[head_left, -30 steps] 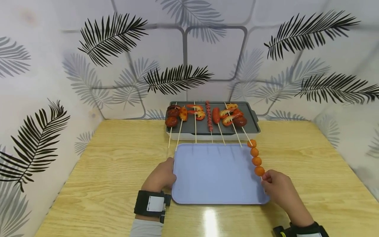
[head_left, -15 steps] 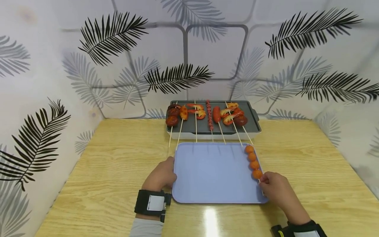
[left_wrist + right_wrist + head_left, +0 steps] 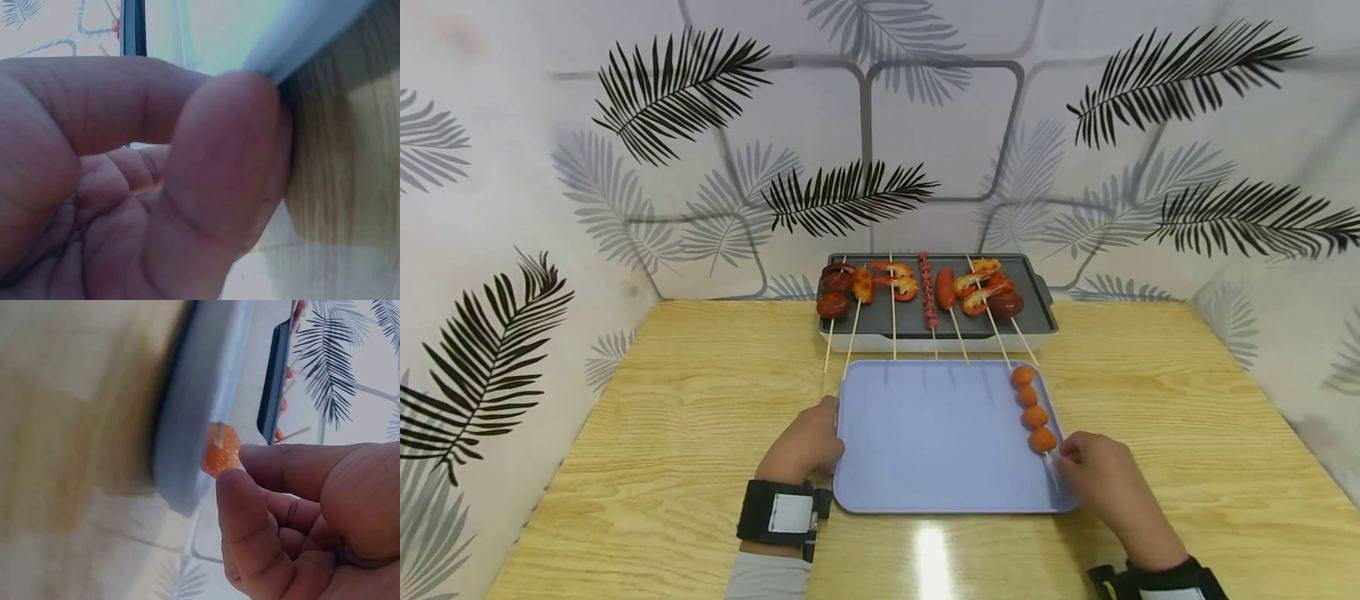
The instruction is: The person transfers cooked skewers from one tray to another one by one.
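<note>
My left hand (image 3: pixel 805 442) grips the left edge of the pale blue tray (image 3: pixel 925 511). In the left wrist view the thumb (image 3: pixel 219 156) and bent forefinger meet at the tray's rim (image 3: pixel 306 44). A skewer of orange balls (image 3: pixel 1034 416) lies along the tray's right side, its bare stick pointing toward me. Beside that stick, over the tray's right edge, is my right hand (image 3: pixel 1101 475). The right wrist view shows its thumb and forefinger a little apart, nothing between them, with an orange ball (image 3: pixel 220 450) beyond the fingertips.
Behind the tray stands a grey grill pan (image 3: pixel 913 321) with a white base. Several skewers lie across it, among them prawns (image 3: pixel 898 287), a red sausage (image 3: pixel 945 288) and brown balls (image 3: pixel 833 305); their sticks overhang its front. A leaf-patterned wall (image 3: pixel 820 108) encloses the wooden table (image 3: pixel 700 400).
The skewer of orange balls has moved left and down onto the tray, and the right hand's fingers have let go of its stick. My left hand stays at the tray's edge.
</note>
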A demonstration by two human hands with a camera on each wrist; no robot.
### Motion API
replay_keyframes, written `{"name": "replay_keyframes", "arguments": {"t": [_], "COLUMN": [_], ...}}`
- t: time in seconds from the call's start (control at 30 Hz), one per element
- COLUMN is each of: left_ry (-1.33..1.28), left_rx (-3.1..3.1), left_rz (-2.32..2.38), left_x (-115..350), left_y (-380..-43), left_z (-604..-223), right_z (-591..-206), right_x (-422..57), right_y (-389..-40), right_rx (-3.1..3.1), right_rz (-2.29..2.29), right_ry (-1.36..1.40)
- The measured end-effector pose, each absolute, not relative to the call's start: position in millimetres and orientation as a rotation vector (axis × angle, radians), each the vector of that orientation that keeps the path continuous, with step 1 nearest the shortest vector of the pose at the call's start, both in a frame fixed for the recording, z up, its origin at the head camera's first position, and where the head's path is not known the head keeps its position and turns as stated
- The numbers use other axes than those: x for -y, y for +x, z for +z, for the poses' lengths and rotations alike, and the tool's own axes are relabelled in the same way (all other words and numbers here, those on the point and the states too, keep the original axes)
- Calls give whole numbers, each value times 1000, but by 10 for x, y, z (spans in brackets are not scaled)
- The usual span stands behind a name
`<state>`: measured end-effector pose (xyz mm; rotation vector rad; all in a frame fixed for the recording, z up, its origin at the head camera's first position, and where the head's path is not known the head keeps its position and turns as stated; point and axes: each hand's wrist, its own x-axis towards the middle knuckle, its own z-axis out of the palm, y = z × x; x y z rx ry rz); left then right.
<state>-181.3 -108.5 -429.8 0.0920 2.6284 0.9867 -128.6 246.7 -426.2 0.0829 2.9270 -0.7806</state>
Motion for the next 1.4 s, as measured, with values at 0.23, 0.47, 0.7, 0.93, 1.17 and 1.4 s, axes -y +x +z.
{"name": "replay_keyframes", "arguments": {"t": [0.23, 0.47, 0.7, 0.93, 1.17, 1.4], "left_ry": [74, 69, 68, 71, 32, 24], "left_rx": [-2621, -2617, -2619, -2612, -2580, -2564], "left_rz": [1004, 1001, 1013, 1020, 1039, 1041], "left_x": [1089, 1107, 1104, 1114, 1140, 1137], "left_y": [-1812, -1823, -1827, -1825, -1826, -1826], "left_z": [-4315, -4321, -4324, -4326, -4307, -4324], "right_z": [-4169, -4171, -4187, -4161, -4110, -3972], "right_x": [-2448, -2376, -2361, -2395, -2470, -2448], "right_y": [-1268, -1251, -1274, -1317, -1389, -1488], "right_rx": [-3060, -3256, -3361, -3306, -3294, -3256], "right_rz": [-744, -763, -702, -584, -581, -635], "right_ry": [-63, -336, -514, -526, -512, -439]}}
